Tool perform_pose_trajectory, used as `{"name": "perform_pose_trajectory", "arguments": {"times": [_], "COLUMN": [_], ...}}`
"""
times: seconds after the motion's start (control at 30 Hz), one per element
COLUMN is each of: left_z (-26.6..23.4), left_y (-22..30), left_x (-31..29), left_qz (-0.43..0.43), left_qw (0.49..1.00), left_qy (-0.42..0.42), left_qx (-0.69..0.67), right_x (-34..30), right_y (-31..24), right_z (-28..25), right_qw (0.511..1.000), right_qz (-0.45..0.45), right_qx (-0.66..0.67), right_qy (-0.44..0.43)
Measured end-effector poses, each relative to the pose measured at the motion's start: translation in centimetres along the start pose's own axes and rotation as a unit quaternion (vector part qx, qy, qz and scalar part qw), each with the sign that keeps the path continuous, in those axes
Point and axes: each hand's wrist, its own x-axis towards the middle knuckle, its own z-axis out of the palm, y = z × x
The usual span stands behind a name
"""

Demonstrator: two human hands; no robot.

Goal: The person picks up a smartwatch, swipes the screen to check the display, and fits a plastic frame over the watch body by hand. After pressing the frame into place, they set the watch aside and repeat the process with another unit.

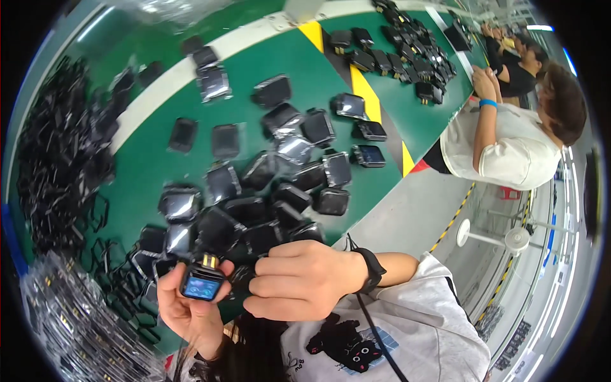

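Note:
My left hand [194,315] pinches a small smartwatch body [202,288] between thumb and fingers. Its square screen is lit blue and faces up, and gold-coloured contacts stick out from its top edge. Close beside it, my right hand [305,280] is closed, back upward, with the fingers curled under. Whatever lies in those fingers is hidden. A black band [371,270] circles my right wrist. Just beyond both hands, several dark watch bodies in clear film [219,228] lie in a loose heap on the green table [153,169].
A tangle of black frames or straps [60,159] covers the table's left side. Stacked clear plastic trays [83,325] stand at the lower left. More watch bodies [414,54] lie beyond the yellow-and-black tape [365,89]. A co-worker in a white shirt [515,143] sits at the right.

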Motion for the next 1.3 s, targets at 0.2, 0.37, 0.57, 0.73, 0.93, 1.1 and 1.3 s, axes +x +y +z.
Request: {"name": "perform_pose_trajectory", "arguments": {"times": [0.2,0.37,0.57,0.73,0.93,1.1,1.3], "left_z": [-4.4,-7.1,-8.5,-8.7,-9.2,-7.8,-4.2], "left_y": [1.5,1.5,1.6,1.8,1.8,2.1,1.8], "left_x": [-1.3,-2.1,-2.2,-2.1,-2.8,-2.1,-0.3], "left_qz": [0.054,0.108,0.131,0.145,0.142,0.12,0.094], "left_qw": [0.984,0.955,0.93,0.912,0.917,0.935,0.949], "left_qy": [0.157,0.226,0.264,0.31,0.28,0.247,0.182], "left_qx": [-0.069,-0.16,-0.219,-0.226,-0.246,-0.223,-0.239], "right_x": [6.3,10.5,13.8,15.7,15.2,13.1,11.9], "right_y": [-0.1,1.6,3.8,5.2,9.4,11.7,10.0], "right_z": [2.4,4.6,9.0,11.3,3.3,0.0,-1.5], "right_qw": [0.982,0.968,0.953,0.943,0.889,0.888,0.924], "right_qz": [0.003,0.063,0.08,0.048,0.092,0.2,0.144], "right_qx": [-0.076,-0.102,-0.082,-0.159,-0.276,-0.245,-0.181], "right_qy": [-0.173,-0.219,-0.28,-0.288,-0.354,-0.335,-0.305]}}
